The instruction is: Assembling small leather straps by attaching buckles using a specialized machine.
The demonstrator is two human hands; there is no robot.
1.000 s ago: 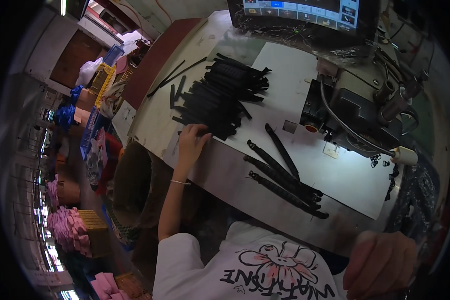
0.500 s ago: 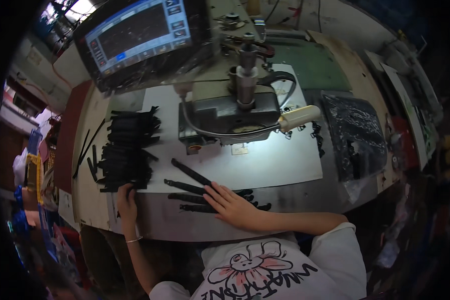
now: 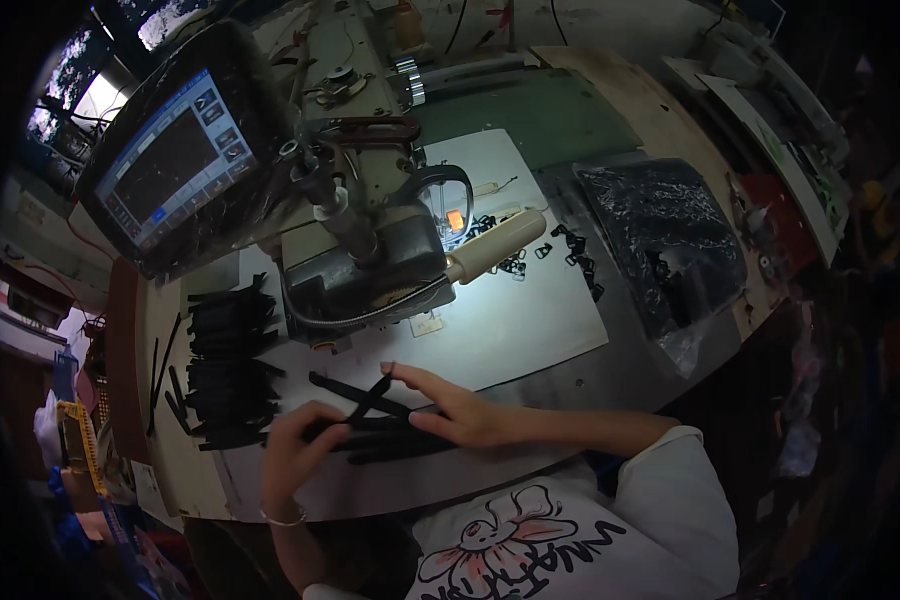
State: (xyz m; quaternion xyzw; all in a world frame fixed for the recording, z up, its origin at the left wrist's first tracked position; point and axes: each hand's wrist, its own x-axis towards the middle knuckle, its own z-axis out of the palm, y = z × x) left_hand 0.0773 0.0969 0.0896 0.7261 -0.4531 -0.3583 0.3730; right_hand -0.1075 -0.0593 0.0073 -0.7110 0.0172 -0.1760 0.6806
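Observation:
My left hand [image 3: 305, 448] is closed round one end of a narrow black strap [image 3: 368, 400], held slantwise above the table. At the strap's upper end are the fingertips of my right hand [image 3: 460, 410], which seem to pinch it; the exact grip is small and dim. Beneath, another black strap [image 3: 332, 385] crosses it and runs under my right hand. More black straps [image 3: 385, 447] lie side by side below both hands, partly covered by them. A thick pile of black straps [image 3: 232, 350] sits to the left.
A sewing machine head [image 3: 365, 265] with a cream handle [image 3: 498, 243] stands beyond my hands. Its screen [image 3: 175, 150] is at the far left. Small black buckles [image 3: 575, 250] are scattered on the white sheet [image 3: 560, 335], near a plastic bag [image 3: 670, 250] at the right.
My left hand has come from the pile's edge towards the middle and now grips a strap. My right hand has lifted off the laid-out straps to that strap's end. The view has shifted right.

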